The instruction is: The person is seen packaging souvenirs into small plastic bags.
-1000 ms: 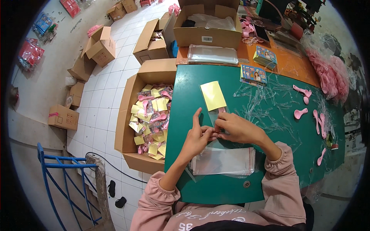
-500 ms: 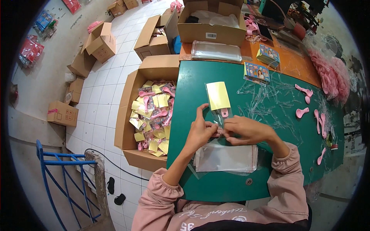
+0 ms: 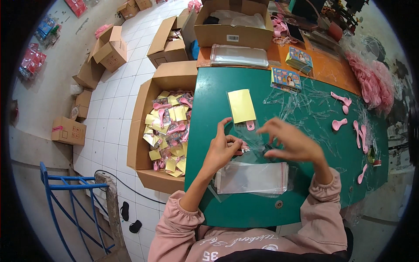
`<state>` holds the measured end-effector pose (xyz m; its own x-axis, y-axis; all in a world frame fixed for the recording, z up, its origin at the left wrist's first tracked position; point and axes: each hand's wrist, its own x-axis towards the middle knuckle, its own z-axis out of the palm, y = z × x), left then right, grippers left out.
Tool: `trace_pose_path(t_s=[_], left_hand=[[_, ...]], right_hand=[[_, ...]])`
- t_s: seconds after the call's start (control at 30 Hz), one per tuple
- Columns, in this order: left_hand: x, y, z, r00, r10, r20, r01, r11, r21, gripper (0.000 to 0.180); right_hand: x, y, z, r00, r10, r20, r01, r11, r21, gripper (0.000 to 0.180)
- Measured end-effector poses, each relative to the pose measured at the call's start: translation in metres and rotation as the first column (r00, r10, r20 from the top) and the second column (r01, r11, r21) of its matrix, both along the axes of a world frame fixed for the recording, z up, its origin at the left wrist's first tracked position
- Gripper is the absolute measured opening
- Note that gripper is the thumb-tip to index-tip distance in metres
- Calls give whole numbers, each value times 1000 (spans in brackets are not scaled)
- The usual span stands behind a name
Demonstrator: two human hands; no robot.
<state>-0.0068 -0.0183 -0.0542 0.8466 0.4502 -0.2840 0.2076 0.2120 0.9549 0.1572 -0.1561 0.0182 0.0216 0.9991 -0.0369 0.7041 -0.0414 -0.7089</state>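
Green tabletop [image 3: 211,102], white tiled floor [image 3: 110,109]

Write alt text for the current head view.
A person's left hand pinches the lower end of a clear bag holding a yellow card and a pink handle on a green table, while the right hand, blurred and open, hovers close by. Nearer lie stacked bags; a carton of bagged pink spoons stands at left, loose spoons at right.
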Motion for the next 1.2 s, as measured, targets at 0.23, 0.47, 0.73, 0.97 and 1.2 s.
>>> trace_pose_path(t_s=[0.23,0.47,0.73,0.97,1.2], left_hand=[[4,-2,1,1000,-11,-1,11,997,74,58],[-1,-1,-1,999,3,34,-1,999,-42,57],[3,1,4,997,-4,82,14,993,-118,54],[1,0,17,951,179,251,-74,922,-379,28],[-5,4,23,968,82,236,-8,954,-299,21]], right_hand=[[-36,10,-34,988,-63,140,49,993,104,20],[17,-1,-9,832,-53,-552,31,998,-48,11],[119,-74,-39,342,-671,658,479,727,492,55],[2,8,-28,938,-327,116,282,913,296,55],[3,9,-44,966,-214,144,148,918,368,35]])
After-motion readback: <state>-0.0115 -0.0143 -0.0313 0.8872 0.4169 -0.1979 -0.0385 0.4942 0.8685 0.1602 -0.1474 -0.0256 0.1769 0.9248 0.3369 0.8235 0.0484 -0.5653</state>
